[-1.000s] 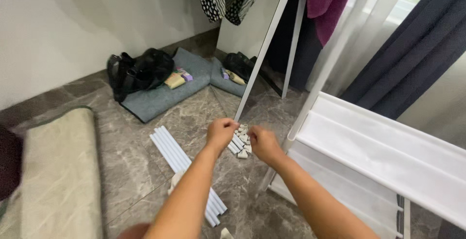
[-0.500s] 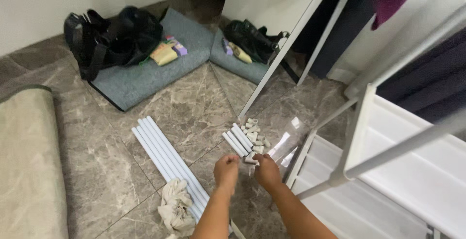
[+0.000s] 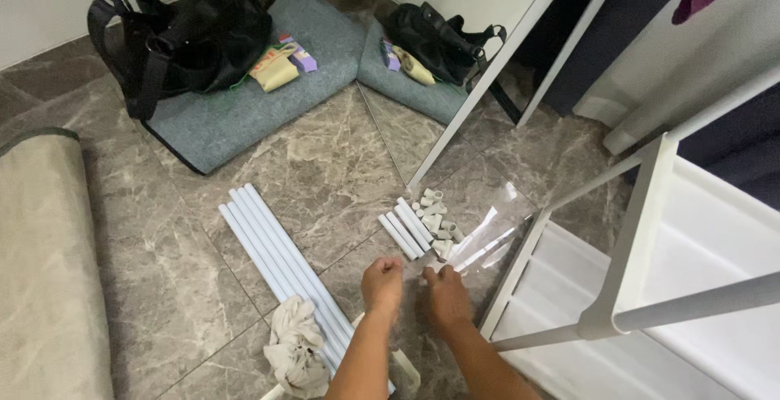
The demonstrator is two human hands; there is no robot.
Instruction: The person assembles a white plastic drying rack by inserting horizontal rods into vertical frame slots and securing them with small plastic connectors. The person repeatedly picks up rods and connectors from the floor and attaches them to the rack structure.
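My left hand is curled into a loose fist just above the marble floor, and nothing shows in it. My right hand is palm down beside it, fingertips at the near edge of a clear plastic bag; its grip is hidden. Just beyond both hands lie a few short white tubes and a small pile of white connector pieces. Several long white tubes lie side by side to the left of my left forearm.
A crumpled beige cloth lies on the long tubes. A white shelf rack stands at the right. A mirror leans behind. A black bag sits on a grey mat, and a beige cushion lies left.
Both hands have drawn back toward me from the connector pile and sit lower in view. The camera has tilted further down toward the floor.
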